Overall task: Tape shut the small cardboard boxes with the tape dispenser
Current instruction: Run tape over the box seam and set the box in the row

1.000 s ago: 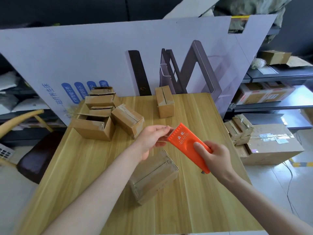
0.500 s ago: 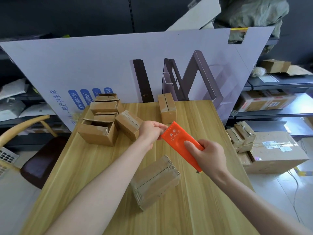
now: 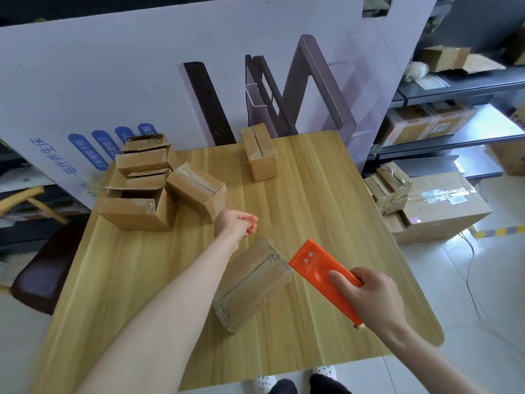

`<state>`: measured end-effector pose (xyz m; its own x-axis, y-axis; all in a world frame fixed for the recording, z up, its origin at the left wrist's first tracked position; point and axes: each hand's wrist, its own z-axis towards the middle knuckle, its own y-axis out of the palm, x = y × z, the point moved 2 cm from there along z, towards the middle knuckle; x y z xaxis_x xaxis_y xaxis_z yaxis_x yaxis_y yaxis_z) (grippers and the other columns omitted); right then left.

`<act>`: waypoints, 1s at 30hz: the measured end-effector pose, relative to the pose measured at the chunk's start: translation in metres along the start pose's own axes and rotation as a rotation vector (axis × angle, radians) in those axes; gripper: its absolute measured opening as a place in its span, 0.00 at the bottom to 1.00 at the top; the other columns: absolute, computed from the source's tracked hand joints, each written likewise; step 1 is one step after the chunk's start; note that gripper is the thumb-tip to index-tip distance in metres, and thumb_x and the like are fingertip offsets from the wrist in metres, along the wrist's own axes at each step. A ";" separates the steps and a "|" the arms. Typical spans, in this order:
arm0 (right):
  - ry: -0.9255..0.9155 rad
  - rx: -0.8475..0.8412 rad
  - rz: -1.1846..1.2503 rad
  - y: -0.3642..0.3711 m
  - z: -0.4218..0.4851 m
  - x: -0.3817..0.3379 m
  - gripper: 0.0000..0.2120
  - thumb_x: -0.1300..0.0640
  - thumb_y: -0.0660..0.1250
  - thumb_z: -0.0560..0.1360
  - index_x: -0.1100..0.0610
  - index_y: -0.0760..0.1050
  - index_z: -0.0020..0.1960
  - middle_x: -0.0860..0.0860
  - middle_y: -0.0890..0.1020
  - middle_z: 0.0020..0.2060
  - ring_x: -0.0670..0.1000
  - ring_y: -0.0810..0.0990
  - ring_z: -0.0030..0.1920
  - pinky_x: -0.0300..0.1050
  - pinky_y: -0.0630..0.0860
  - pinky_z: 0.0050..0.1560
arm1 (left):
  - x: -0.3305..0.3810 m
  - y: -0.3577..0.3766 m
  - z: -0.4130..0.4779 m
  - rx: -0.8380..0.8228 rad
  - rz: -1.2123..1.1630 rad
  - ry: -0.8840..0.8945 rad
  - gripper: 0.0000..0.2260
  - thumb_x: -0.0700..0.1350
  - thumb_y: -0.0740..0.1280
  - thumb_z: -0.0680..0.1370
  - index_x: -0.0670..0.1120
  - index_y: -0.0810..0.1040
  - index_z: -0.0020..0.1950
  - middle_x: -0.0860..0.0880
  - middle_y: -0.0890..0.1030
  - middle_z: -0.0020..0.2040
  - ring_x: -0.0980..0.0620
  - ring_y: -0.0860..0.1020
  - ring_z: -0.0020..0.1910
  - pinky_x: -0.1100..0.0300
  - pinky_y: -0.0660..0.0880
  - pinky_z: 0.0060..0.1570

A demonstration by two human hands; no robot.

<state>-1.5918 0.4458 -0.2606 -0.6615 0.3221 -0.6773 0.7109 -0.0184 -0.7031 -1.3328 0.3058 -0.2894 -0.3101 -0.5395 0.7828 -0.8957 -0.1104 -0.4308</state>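
Between my hands, a small box [image 3: 250, 282] lies on the surface [image 3: 326, 194].
My right hand [image 3: 375, 297] grips the orange tape dispenser [image 3: 315, 265] just beside it; my left hand [image 3: 237, 224] hangs loose, holding nothing.

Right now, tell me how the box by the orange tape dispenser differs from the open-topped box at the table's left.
Flaps: the near box has its flaps folded shut; the open box has them raised, inside showing. Pose: the near box lies alone, skewed to the table edge; the open box sits among other boxes. The tape dispenser in the right hand is beside the near box, far from the open box. Both are brown cardboard.
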 end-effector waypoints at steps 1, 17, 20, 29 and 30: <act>0.016 -0.010 -0.015 0.004 0.001 0.003 0.17 0.41 0.69 0.72 0.54 0.79 0.33 0.50 0.79 0.23 0.46 0.77 0.20 0.45 0.75 0.23 | -0.004 0.005 0.003 0.003 0.019 0.000 0.05 0.40 0.71 0.75 0.47 0.83 0.39 0.50 0.84 0.36 0.53 0.82 0.36 0.56 0.80 0.47; 0.218 -0.059 -0.124 0.053 0.008 0.042 0.20 0.37 0.64 0.73 0.52 0.77 0.34 0.49 0.80 0.27 0.48 0.80 0.26 0.47 0.79 0.29 | -0.037 0.034 0.028 0.004 0.342 0.056 0.08 0.46 0.70 0.74 0.55 0.83 0.36 0.59 0.84 0.41 0.57 0.79 0.42 0.62 0.73 0.40; 0.241 -0.058 -0.137 0.060 0.007 0.047 0.20 0.37 0.64 0.73 0.52 0.78 0.35 0.48 0.80 0.28 0.48 0.80 0.27 0.48 0.80 0.30 | -0.045 0.039 0.030 -0.005 0.314 0.046 0.06 0.47 0.71 0.75 0.54 0.83 0.38 0.56 0.84 0.45 0.54 0.78 0.42 0.61 0.74 0.45; 0.243 -0.058 -0.225 0.072 0.019 0.040 0.21 0.35 0.62 0.73 0.52 0.77 0.37 0.47 0.80 0.29 0.47 0.80 0.26 0.41 0.75 0.28 | -0.062 0.038 0.019 0.040 0.269 0.197 0.24 0.52 0.56 0.82 0.48 0.59 0.77 0.53 0.74 0.69 0.50 0.73 0.65 0.56 0.68 0.61; 0.232 -0.056 -0.239 0.072 0.021 0.039 0.21 0.35 0.62 0.73 0.52 0.77 0.36 0.47 0.80 0.29 0.47 0.80 0.27 0.42 0.77 0.30 | -0.065 0.037 0.016 0.003 0.300 0.269 0.22 0.53 0.57 0.82 0.50 0.62 0.76 0.53 0.74 0.68 0.51 0.74 0.64 0.58 0.68 0.59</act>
<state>-1.5720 0.4377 -0.3421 -0.7436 0.5178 -0.4230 0.5587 0.1336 -0.8185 -1.3408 0.3232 -0.3634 -0.6303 -0.3106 0.7116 -0.7519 0.0159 -0.6591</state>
